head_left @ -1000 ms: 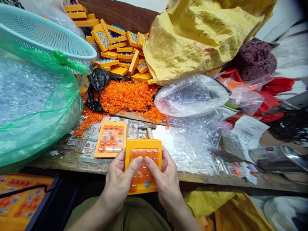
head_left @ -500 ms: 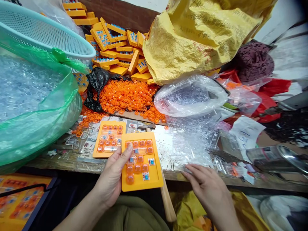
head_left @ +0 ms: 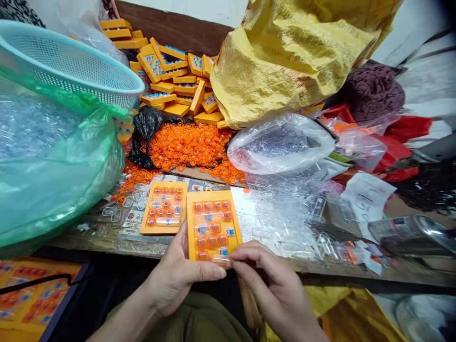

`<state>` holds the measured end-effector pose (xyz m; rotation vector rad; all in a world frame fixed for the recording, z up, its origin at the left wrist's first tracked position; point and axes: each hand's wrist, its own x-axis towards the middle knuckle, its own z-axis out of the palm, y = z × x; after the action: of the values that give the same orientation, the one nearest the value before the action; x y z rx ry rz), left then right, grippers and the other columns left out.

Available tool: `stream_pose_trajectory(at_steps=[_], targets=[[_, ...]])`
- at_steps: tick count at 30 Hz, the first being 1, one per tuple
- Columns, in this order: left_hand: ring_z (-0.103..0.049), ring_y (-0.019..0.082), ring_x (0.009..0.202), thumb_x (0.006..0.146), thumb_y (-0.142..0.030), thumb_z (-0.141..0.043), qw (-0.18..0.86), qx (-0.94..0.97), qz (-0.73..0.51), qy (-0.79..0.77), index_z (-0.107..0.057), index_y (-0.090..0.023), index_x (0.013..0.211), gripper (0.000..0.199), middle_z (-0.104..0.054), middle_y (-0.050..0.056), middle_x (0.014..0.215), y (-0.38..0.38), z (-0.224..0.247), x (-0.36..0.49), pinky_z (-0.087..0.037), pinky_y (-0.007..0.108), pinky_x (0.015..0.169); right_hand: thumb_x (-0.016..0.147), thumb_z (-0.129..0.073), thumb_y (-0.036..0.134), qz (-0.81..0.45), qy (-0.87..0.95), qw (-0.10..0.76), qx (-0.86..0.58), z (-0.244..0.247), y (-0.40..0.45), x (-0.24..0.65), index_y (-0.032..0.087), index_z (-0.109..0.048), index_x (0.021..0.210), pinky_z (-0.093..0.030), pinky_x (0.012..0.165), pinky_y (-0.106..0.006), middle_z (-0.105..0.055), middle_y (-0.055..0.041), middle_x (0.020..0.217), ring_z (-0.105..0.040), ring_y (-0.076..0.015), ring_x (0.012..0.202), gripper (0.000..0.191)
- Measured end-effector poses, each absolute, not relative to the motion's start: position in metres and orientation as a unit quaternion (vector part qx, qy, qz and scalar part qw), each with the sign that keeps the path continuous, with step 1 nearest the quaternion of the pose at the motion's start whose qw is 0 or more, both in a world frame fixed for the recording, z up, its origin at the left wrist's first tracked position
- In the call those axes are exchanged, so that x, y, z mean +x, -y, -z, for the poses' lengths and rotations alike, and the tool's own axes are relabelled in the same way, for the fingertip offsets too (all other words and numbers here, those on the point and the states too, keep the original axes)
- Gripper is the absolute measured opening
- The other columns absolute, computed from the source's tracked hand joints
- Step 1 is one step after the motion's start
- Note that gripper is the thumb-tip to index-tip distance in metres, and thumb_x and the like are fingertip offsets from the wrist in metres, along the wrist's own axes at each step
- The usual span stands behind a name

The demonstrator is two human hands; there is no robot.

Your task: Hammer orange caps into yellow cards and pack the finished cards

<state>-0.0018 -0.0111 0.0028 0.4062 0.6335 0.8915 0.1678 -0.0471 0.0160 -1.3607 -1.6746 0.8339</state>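
Observation:
My left hand [head_left: 178, 270] is closed on a yellow-orange plastic panel [head_left: 190, 228], its thumb along the bottom edge. Rows of round orange translucent caps sit in the panel, and a long clear cap lies across its upper part. At the bottom row, my right hand [head_left: 269, 280] pinches the right end of a long clear plastic cap [head_left: 220, 260], which lies at the panel's face; whether it is fully seated I cannot tell. A similar panel [head_left: 145, 230] rests flat on the bench just behind and left. Below the held panel a wooden handle [head_left: 251, 306] shows partly.
Orange caps [head_left: 188, 145] are heaped at the bench's middle, with stacked yellow panels [head_left: 178, 109] behind. Loose clear caps [head_left: 285, 213] spread to the right before a white plastic bag [head_left: 245, 161]. A green bag [head_left: 64, 199] and blue basket [head_left: 137, 90] stand left; a metal canister [head_left: 395, 232] lies right.
My right hand has moved left from the clear caps on the bench to the held panel, bringing a clear cap to its bottom row. My left thumb has shifted from the panel's face to its lower edge.

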Motion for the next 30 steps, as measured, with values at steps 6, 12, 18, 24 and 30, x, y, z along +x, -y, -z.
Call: stream_pose_trajectory(at_steps=[6, 12, 18, 24, 30], targets=[[-0.068, 0.025, 0.096, 0.058, -0.008, -0.08, 0.753, 0.265, -0.464, -0.384, -0.049, -0.018, 0.12, 0.07, -0.07, 0.01, 0.106, 0.016, -0.002, 0.002, -0.053, 0.034, 0.086, 0.088, -0.052, 0.013, -0.287, 0.697, 0.395, -0.525, -0.011, 0.041, 0.158, 0.023, -0.064, 0.087, -0.052, 0.066, -0.023, -0.064, -0.0023, 0.081, -0.063, -0.0138, 0.075, 0.015], [-0.068, 0.026, 0.096, 0.062, -0.015, -0.079, 0.733, 0.271, -0.486, -0.391, -0.05, -0.018, 0.112, 0.059, -0.07, 0.01, 0.108, 0.016, -0.003, 0.005, -0.054, 0.036, 0.086, 0.08, -0.065, 0.021, -0.238, 0.598, 0.478, -0.598, 0.004, 0.043, 0.152, 0.025, -0.058, 0.096, -0.052, 0.07, -0.025, -0.057, -0.0047, 0.1, -0.059, -0.0154, 0.084, 0.019], [-0.068, 0.026, 0.093, 0.062, -0.019, -0.079, 0.716, 0.283, -0.5, -0.396, -0.051, -0.017, 0.11, 0.056, -0.071, 0.01, 0.104, 0.016, -0.005, 0.008, -0.055, 0.035, 0.083, 0.082, -0.065, 0.037, -0.603, 0.439, 0.44, -0.5, 0.0, 0.033, 0.155, 0.022, -0.053, 0.12, -0.049, 0.094, -0.036, -0.063, -0.0098, 0.121, -0.061, -0.0224, 0.109, 0.043], [-0.069, 0.025, 0.091, 0.064, -0.019, -0.078, 0.696, 0.305, -0.51, -0.403, -0.051, -0.016, 0.113, 0.056, -0.071, 0.01, 0.102, 0.016, 0.002, 0.009, -0.054, 0.032, 0.082, 0.077, -0.07, 0.038, -0.585, 0.426, 0.457, -0.516, -0.001, 0.025, 0.153, 0.019, -0.063, 0.103, -0.055, 0.082, -0.034, -0.073, -0.0088, 0.099, -0.07, -0.0215, 0.088, 0.033], [-0.067, 0.026, 0.098, 0.062, -0.018, -0.079, 0.738, 0.215, -0.507, -0.391, -0.044, -0.017, 0.126, 0.073, -0.07, 0.011, 0.108, 0.008, 0.01, 0.017, -0.052, 0.036, 0.088, 0.069, -0.073, 0.047, -0.553, 0.481, 0.386, -0.56, -0.003, -0.005, 0.176, 0.019, -0.067, 0.107, -0.058, 0.076, -0.038, -0.073, -0.0093, 0.101, -0.071, -0.0209, 0.081, 0.047]])
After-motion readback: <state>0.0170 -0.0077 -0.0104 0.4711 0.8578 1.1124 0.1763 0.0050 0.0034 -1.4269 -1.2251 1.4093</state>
